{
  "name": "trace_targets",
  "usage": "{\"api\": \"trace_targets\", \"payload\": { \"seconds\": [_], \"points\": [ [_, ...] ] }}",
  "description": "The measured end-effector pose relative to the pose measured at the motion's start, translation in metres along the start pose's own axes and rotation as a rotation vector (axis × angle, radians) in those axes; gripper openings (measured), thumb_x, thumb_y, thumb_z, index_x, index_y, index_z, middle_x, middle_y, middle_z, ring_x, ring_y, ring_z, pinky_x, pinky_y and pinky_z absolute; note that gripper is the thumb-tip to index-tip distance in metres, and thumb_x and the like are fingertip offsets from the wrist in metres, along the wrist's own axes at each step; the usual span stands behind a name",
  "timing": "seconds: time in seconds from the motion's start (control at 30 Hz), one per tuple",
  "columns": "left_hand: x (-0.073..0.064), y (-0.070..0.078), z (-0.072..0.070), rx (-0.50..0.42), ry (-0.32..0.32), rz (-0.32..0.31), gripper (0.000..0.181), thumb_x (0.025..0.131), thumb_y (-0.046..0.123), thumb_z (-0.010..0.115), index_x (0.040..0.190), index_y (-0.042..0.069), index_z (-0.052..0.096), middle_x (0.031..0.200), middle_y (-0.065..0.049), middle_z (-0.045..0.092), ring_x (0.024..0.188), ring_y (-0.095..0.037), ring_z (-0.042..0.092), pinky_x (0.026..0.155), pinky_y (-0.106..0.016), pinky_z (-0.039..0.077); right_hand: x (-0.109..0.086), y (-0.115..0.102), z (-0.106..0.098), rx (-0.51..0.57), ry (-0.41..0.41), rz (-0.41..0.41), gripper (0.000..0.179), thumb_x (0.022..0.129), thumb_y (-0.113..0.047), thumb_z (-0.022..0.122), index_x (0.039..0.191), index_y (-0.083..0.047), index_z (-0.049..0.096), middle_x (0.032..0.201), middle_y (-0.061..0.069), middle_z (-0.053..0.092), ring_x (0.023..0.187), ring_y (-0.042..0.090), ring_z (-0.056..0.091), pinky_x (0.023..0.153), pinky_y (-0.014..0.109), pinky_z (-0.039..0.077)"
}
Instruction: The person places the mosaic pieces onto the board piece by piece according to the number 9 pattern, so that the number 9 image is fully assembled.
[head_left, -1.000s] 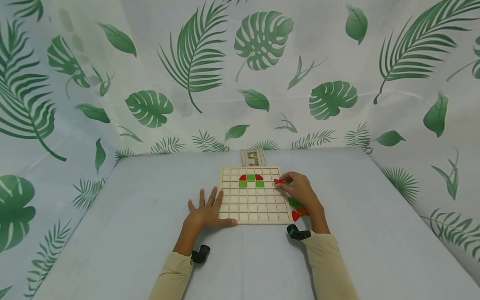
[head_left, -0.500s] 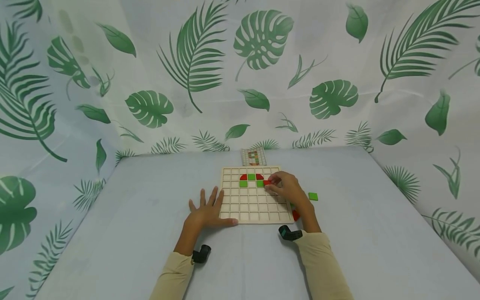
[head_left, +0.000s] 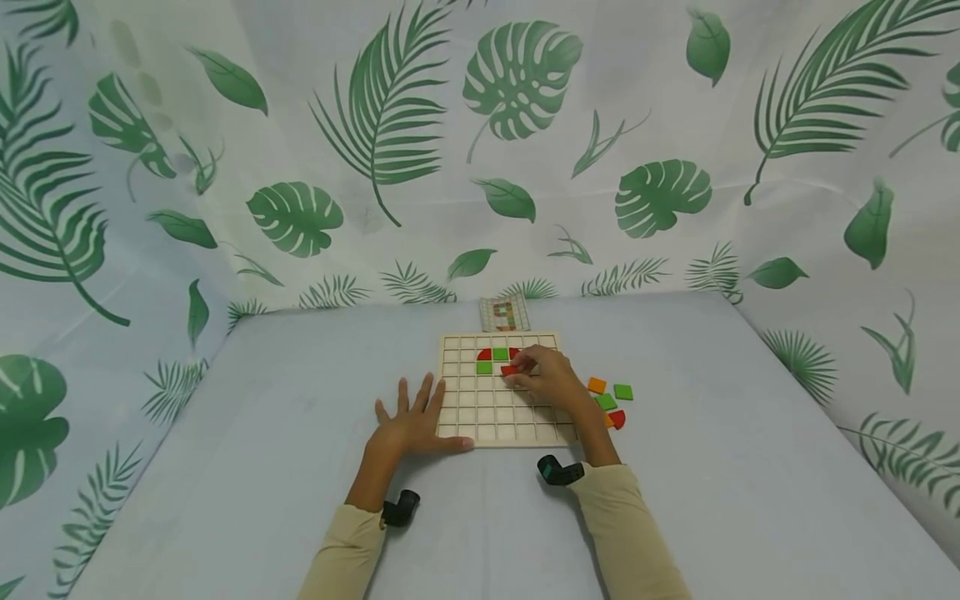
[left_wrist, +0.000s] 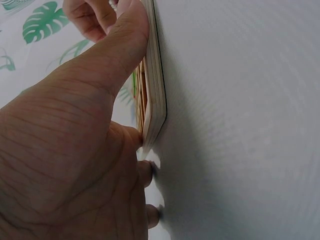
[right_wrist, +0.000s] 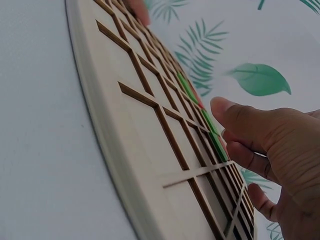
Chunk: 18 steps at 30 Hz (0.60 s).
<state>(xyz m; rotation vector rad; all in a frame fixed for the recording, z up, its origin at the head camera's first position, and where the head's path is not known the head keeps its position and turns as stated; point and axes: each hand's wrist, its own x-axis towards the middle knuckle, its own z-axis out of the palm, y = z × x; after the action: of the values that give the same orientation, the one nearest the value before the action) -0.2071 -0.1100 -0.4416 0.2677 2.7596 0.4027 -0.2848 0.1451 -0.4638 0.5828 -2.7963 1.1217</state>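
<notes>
A wooden grid board [head_left: 487,410] lies on the table, with red and green tiles in its upper cells. My right hand [head_left: 551,377] pinches a red tile [head_left: 509,371] between thumb and fingertips over the upper middle of the board. Just left of that tile sits a green square [head_left: 484,367], below a red rounded tile [head_left: 485,355] and beside another green square [head_left: 500,354]. My left hand [head_left: 408,429] rests with spread fingers at the board's left edge, its thumb along the near edge. In the right wrist view the fingers [right_wrist: 240,120] hide the pinched tile.
Loose tiles lie right of the board: an orange square [head_left: 597,385], green squares [head_left: 623,392] and a red rounded tile [head_left: 617,419]. Behind the board is a small pattern card [head_left: 495,314]. A leaf-printed cloth [head_left: 420,200] rises at the back.
My right hand has carried the red tile leftward from the board's right edge to its upper middle, uncovering the loose tiles at the right. My left hand has stayed in place.
</notes>
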Motion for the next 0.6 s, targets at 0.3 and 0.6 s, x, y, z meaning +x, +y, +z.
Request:
{"api": "trace_targets", "payload": {
  "seconds": [0.3,0.6],
  "points": [
    [0.002,-0.002,-0.001,0.005,0.001,0.006,0.112,0.078,0.075,0.06,0.159,0.014,0.012,0.166,-0.011,0.002,0.149,-0.048,-0.006,0.107,-0.078,0.007,0.002,-0.009,0.011,0.002,0.0,-0.012,0.025,0.086,-0.023,0.077,0.102,-0.005,0.069,0.092,0.006,0.068,0.085,0.017,0.063,0.08,0.035,0.055],
    [0.002,-0.002,0.0,0.016,-0.01,0.006,0.112,0.078,0.076,0.059,0.159,0.015,0.011,0.166,-0.01,0.001,0.149,-0.048,-0.006,0.107,-0.078,0.008,0.003,-0.015,0.02,0.04,-0.017,-0.056,0.026,0.085,-0.022,0.077,0.101,-0.004,0.069,0.091,0.005,0.068,0.084,0.016,0.063,0.078,0.032,0.054]
  ]
}}
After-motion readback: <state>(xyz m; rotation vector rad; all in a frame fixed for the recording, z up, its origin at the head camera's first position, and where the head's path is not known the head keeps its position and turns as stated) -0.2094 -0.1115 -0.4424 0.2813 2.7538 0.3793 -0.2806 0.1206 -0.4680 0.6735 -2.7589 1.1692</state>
